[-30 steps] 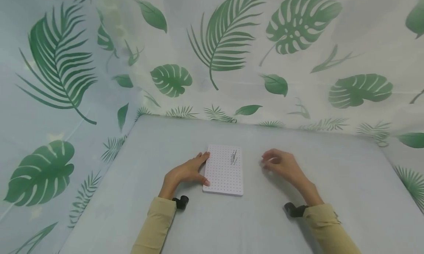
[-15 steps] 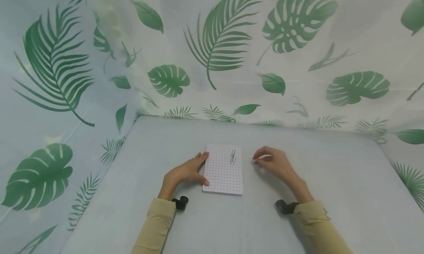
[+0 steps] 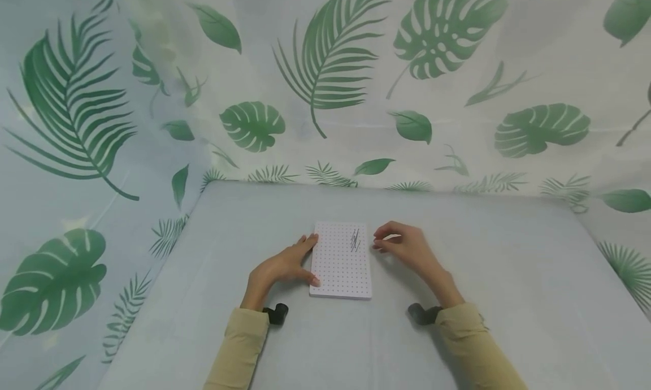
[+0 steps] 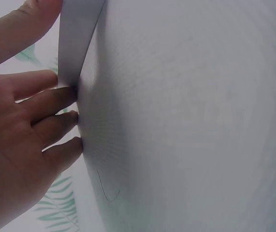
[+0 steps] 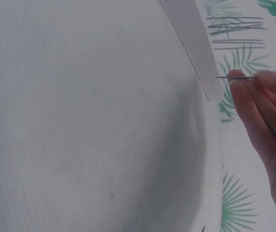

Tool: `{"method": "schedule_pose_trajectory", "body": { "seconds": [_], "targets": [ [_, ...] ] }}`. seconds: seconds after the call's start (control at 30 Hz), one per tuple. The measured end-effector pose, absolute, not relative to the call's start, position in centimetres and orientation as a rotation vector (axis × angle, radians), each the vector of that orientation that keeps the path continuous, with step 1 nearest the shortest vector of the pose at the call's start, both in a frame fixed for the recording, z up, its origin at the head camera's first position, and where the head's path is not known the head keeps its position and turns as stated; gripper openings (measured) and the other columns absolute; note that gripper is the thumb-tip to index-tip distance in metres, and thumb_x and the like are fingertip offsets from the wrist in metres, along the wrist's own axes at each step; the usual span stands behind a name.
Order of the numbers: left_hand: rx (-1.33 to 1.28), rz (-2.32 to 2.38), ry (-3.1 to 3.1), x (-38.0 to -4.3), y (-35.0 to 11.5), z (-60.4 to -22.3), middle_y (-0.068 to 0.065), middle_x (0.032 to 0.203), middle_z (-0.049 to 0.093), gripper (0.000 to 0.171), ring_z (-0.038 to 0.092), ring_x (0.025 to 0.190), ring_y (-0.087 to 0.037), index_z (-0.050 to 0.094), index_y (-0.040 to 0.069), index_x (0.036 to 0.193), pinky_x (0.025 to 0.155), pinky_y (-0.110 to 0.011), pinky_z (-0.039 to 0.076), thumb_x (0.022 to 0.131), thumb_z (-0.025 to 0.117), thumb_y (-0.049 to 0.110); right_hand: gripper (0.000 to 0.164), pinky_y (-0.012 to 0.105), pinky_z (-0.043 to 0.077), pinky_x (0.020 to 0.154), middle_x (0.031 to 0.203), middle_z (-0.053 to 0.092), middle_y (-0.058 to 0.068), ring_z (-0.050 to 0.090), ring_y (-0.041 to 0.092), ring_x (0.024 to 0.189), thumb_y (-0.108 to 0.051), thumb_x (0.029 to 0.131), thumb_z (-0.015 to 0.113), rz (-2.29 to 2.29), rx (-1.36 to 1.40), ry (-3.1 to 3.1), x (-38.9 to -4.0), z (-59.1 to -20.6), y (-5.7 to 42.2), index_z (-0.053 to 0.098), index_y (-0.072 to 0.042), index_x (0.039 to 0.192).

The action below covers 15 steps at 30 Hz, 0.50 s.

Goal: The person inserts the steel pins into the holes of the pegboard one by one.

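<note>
A white rectangular pad (image 3: 335, 268), printed with rows of small dots, lies flat on the table. Several thin dark needles (image 3: 355, 241) stand in its upper right part; the right wrist view shows these needles (image 5: 237, 26) jutting from its face. My left hand (image 3: 285, 265) rests at the pad's left edge, thumb and index finger spread apart and touching it. In the left wrist view its other fingertips meet the table beside the pad's side (image 4: 75, 48). Just right of the pad, my right hand (image 3: 407, 248) pinches one needle (image 5: 225, 77) between thumb and fingertips.
A pale cloth covers the table (image 3: 325, 345). Leaf-printed curtains (image 3: 351, 141) hang behind and at the left. Black wrist cameras (image 3: 277, 313) sit on both wrists. A fine curved thread or hair (image 4: 108, 197) lies on the cloth near the left hand.
My right hand has moved left, closing in on the pad's right edge. The left hand and the pad have stayed in place, while the head view has shifted slightly.
</note>
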<state>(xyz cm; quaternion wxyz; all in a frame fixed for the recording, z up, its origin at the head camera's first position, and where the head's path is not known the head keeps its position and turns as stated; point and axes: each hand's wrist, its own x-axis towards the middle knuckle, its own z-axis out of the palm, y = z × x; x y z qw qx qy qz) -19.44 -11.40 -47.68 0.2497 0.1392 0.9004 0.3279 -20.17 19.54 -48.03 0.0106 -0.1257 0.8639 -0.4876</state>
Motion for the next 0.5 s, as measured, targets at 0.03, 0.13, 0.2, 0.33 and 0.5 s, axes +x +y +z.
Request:
{"method": "schedule_pose_trajectory", "body": {
  "seconds": [0.03,0.13,0.2,0.33,0.5],
  "targets": [
    [0.379,0.893,2.452,-19.4,-11.4,-47.7,-0.016,0.172,0.014,0.111,0.014,0.160,-0.033,0.024,0.013,0.165,0.127,-0.054,0.019,0.077,0.091,0.027,0.015,0.030,0.063,0.070,0.094,0.077,0.015,0.078,0.024,0.080,0.002,0.086,0.078,-1.534,-0.391,2.681,-20.1,-48.0,19.4,0.073,0.000,0.100],
    [0.388,0.887,2.452,-19.3,-11.3,-47.7,-0.016,0.172,0.014,0.110,0.014,0.160,-0.033,0.024,0.013,0.165,0.127,-0.054,0.019,0.078,0.090,0.027,0.015,0.031,0.063,0.069,0.093,0.077,0.015,0.079,0.024,0.080,0.002,0.085,0.079,-1.552,-0.399,2.656,-20.1,-47.9,19.1,0.073,0.001,0.099],
    [0.395,0.893,2.451,-19.2,-11.3,-47.6,-0.016,0.172,0.015,0.110,0.014,0.160,-0.033,0.024,0.012,0.165,0.127,-0.054,0.020,0.078,0.090,0.026,0.015,0.028,0.062,0.069,0.092,0.078,0.016,0.079,0.025,0.080,0.001,0.085,0.079,-1.556,-0.410,2.646,-20.0,-47.9,18.9,0.073,0.001,0.099],
    [0.401,0.895,2.448,-19.1,-11.4,-47.3,-0.016,0.172,0.014,0.109,0.014,0.160,-0.033,0.024,0.012,0.165,0.128,-0.053,0.019,0.079,0.090,0.025,0.015,0.020,0.056,0.069,0.089,0.079,0.012,0.078,0.021,0.080,-0.004,0.085,0.082,-1.516,-0.421,2.689,-19.9,-47.9,18.5,0.074,-0.001,0.098],
    [0.399,0.890,2.450,-19.1,-11.4,-47.2,-0.016,0.172,0.014,0.109,0.014,0.160,-0.033,0.024,0.012,0.165,0.128,-0.053,0.019,0.079,0.090,0.026,0.015,0.018,0.056,0.070,0.089,0.079,0.011,0.077,0.019,0.080,-0.006,0.084,0.083,-1.536,-0.432,2.690,-19.6,-47.7,17.8,0.074,-0.002,0.097]
  ]
}}
